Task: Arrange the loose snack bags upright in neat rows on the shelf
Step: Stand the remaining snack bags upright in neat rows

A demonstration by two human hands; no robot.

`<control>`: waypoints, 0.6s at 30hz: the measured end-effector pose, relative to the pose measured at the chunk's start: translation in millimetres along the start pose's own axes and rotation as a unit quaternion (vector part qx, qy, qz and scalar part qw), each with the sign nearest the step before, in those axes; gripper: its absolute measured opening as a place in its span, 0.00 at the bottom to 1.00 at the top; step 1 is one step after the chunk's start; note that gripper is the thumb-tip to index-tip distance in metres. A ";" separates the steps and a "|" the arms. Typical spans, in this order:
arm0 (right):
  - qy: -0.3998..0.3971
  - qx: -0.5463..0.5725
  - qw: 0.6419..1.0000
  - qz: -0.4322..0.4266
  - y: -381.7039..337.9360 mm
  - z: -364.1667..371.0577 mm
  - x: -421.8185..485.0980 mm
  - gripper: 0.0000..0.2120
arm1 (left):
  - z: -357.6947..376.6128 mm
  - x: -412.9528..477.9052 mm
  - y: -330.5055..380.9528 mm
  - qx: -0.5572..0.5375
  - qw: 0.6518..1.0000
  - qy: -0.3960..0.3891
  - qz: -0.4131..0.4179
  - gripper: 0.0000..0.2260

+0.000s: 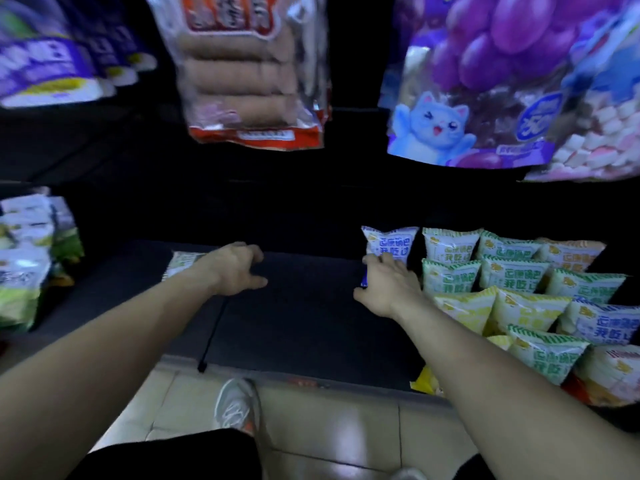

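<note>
Right hand (388,285): the fingers (375,260) lie across the lower front of a blue-and-white bag (391,242), with the thumb spread out to the left. The bag's blue side edge shows between thumb and fingers, so the hold is judged a light grip on its lower part. The bag stands upright at the back of the shelf (304,306), just beside the left end of the green-and-white rows (512,271).

Left hand (235,268): the fingers are loosely bent with the thumb apart, and nothing is seen between them. A flat green-and-white bag (183,260) lies at the back of the shelf, partly hidden behind the wrist. Whether the hand touches it cannot be told.

Step in hand, as judged: seating the blue-and-white bag as the head of a new column.

Recommendations:
- Keep the grip low and set the bottom seam flat on the shelf before letting go. A pillow bag of this kind is likely to tip if released from the top.
- Bring its face level with the neighbouring back row and close the dark gap beside it.
- The front rows on the right, among them a yellow bag (467,306), lean and overlap. The forearm passes close above them and should stay clear.
- The flat bag on the left is the likely next pick.
</note>
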State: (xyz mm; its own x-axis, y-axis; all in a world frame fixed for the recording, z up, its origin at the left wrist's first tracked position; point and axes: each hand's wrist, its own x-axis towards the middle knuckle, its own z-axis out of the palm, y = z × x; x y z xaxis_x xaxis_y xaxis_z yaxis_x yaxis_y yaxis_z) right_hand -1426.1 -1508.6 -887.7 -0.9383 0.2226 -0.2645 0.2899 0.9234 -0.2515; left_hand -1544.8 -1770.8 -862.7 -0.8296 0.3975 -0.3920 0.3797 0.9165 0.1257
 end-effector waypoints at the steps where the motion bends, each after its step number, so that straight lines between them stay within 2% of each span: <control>1: -0.002 -0.007 1.000 -0.013 -16.4 1.2 1.2 0.31 | 3.6 -12.6 -18.4 0.002 1.000 0.004 -0.015 0.27; 7: -0.036 -0.022 0.995 -0.094 -130.0 29.2 30.0 0.33 | 32.6 -60.9 -128.2 -0.052 0.993 0.019 -0.104 0.27; 11: -0.068 -0.015 0.988 -0.137 -201.9 72.5 68.7 0.32 | 53.9 -69.9 -190.0 -0.111 0.980 0.060 -0.153 0.29; 18: -0.094 -0.028 0.977 -0.189 -282.2 160.4 165.8 0.25 | 91.5 -53.3 -243.4 -0.193 0.950 0.134 -0.206 0.25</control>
State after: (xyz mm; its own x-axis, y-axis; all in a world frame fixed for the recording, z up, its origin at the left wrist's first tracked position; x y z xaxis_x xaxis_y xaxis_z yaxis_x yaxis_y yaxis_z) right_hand -1633.3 -1782.5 -1009.9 -0.9240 -0.1946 -0.3292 -0.0869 0.9451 -0.3149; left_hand -1555.5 -2019.1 -955.8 -0.9694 -0.0490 -0.2404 -0.1352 0.9244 0.3567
